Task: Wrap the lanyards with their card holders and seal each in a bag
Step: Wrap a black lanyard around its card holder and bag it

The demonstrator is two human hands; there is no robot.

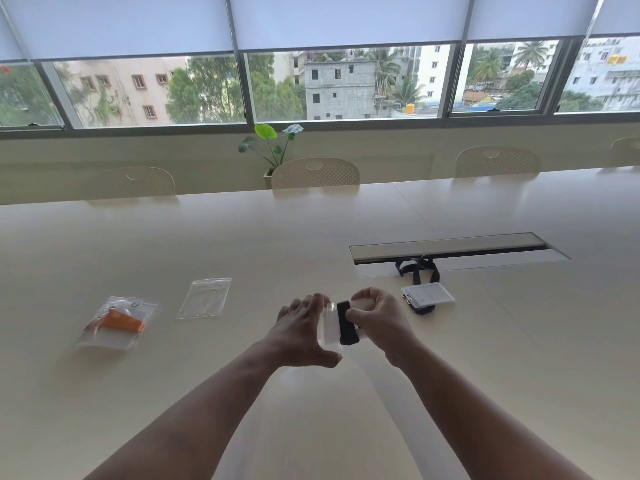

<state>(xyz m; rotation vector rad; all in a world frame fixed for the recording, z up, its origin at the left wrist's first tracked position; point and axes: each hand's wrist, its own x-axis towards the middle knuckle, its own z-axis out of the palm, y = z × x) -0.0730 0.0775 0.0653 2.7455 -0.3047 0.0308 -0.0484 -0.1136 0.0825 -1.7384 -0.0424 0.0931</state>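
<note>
Above the table's near middle, a card holder wound with a black lanyard [347,323] sits partly inside a clear bag [329,327]. My left hand [304,332] grips the bag from the left, thumb under it. My right hand [379,320] pinches the wrapped holder from the right. On the left lies a sealed bag with an orange lanyard [117,322]. An empty clear bag [205,297] lies beside it. A loose black lanyard with its card holder [426,294] lies at the right.
The long pale table [242,244] has a cable slot [457,251] behind the loose lanyard. Several chairs [315,173] stand along the far edge, with a potted plant [273,147] under the windows.
</note>
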